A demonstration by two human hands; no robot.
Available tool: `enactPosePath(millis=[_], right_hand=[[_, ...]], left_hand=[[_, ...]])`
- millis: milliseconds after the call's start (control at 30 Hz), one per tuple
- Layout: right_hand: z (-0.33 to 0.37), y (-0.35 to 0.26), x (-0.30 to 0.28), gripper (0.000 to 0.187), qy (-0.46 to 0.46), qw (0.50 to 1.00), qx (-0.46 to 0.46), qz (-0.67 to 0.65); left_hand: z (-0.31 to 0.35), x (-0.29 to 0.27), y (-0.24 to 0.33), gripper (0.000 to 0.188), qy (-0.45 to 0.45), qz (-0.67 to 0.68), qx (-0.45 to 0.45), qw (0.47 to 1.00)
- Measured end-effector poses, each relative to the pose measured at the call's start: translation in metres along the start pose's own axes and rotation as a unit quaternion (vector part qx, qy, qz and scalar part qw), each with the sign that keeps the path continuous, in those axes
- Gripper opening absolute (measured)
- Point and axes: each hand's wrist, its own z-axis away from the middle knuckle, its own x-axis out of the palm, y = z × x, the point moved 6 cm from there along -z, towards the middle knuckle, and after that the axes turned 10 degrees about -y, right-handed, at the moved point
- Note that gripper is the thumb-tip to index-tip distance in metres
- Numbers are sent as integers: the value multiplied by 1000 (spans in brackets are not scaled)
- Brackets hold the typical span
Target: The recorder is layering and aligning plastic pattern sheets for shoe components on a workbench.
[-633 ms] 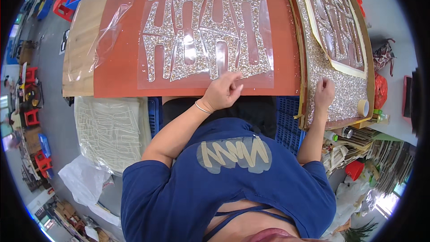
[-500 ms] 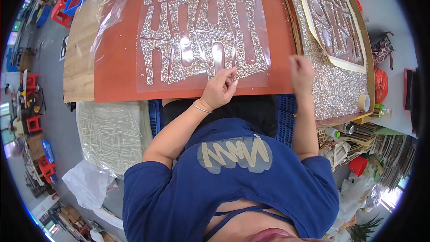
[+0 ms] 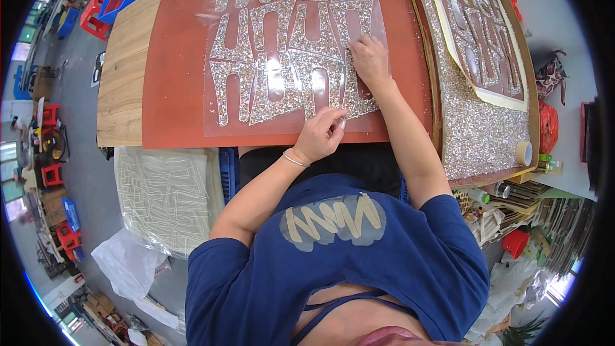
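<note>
A clear plastic sheet (image 3: 208,106) with several U- and A-shaped pieces filled with glittering stones (image 3: 266,99) lies on a red-brown mat (image 3: 170,83). At the sheet's near edge is my left hand (image 3: 320,133), thumb and fingers pinched together; anything between them is too small to make out. My right hand (image 3: 370,61) reaches over the sheet's right side, its fingers drawn together with the tips at one glitter piece. Whatever those fingertips hold, if anything, is hidden. A bracelet (image 3: 296,159) circles my left wrist.
On the right stands a shallow tray of loose glitter (image 3: 480,134), holding a cream-edged stencil sheet (image 3: 458,57) and a tape roll (image 3: 523,152). A bagged stack of outlined sheets (image 3: 163,195) lies below the table's left part. Wooden board (image 3: 125,80) shows beside the mat.
My right hand has moved left and away from me, from beside the tray onto the glitter sheet. My left hand stays pinched at the near edge. The loose film at upper left has shifted away.
</note>
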Motion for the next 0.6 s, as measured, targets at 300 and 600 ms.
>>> enactPosePath(millis=[300,600], right_hand=[[-10,-43,4,21,-260,929,-49,259],[56,78,-137,23,-32,961,272,-28]], left_hand=[[-5,1,6,18,-7,-48,49,998],[0,3,4,22,3,-78,14,997]])
